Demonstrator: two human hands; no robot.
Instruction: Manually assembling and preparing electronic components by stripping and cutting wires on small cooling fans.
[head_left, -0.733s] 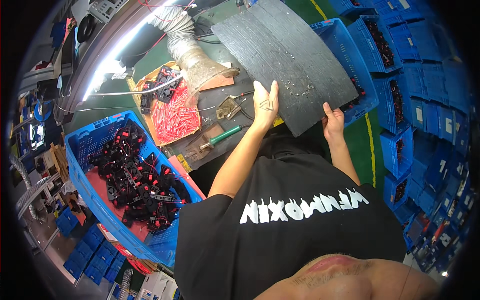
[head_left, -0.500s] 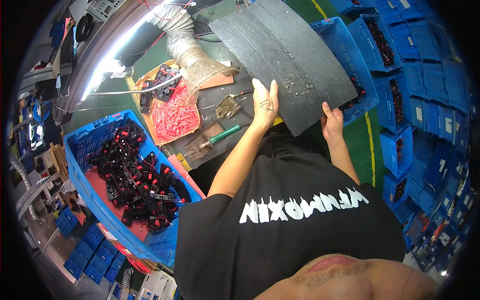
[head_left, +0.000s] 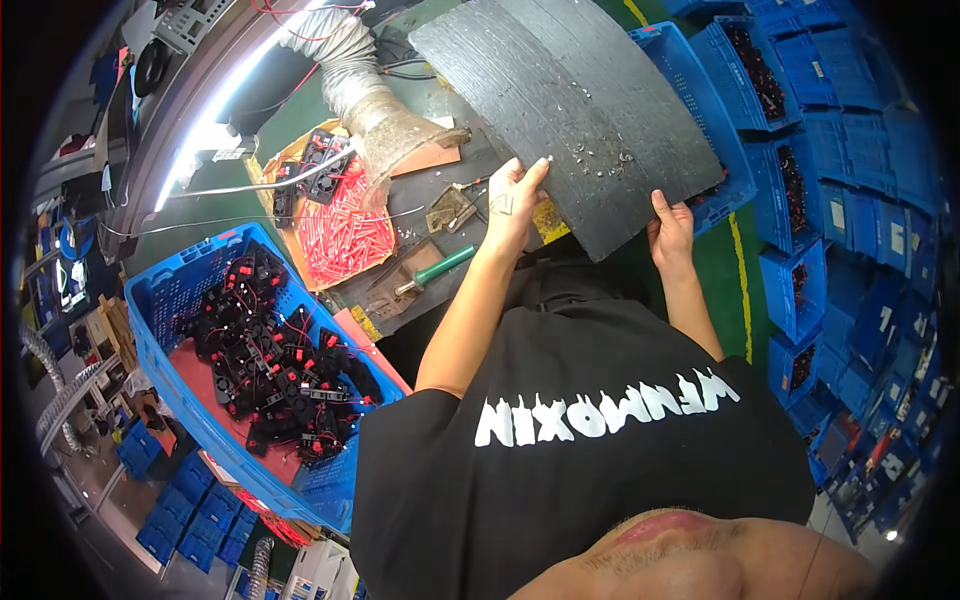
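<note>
1. I hold a big dark grey board [head_left: 610, 90] out in front of me, a bit to my right.
2. My left hand [head_left: 512, 205] is on its left edge. My thumb lies on top, and my fingers are clamped on the board.
3. My right hand [head_left: 672, 235] is on the edge close to me. Those fingers are clamped on the board too, with the thumb up on top.
4. Little bits of scrap [head_left: 598, 160] lie on the board, near my thumbs.
5. The board covers part of the worktop [head_left: 400, 318] and part of a blue bin [head_left: 738, 190] on my right.
6. On the worktop, near my left hand, is a small metal stand [head_left: 450, 210].
7. A tool with a green handle [head_left: 445, 264] lies just beside it.
8. Further left is a cardboard box [head_left: 378, 268] full of small red pieces [head_left: 345, 235], with black fans [head_left: 325, 165] at its far end.
9. A fat grey hose [head_left: 345, 75] hangs down by that box.
10. A big blue crate [head_left: 180, 400] on my left holds a pile of black and red parts [head_left: 280, 365].
</note>
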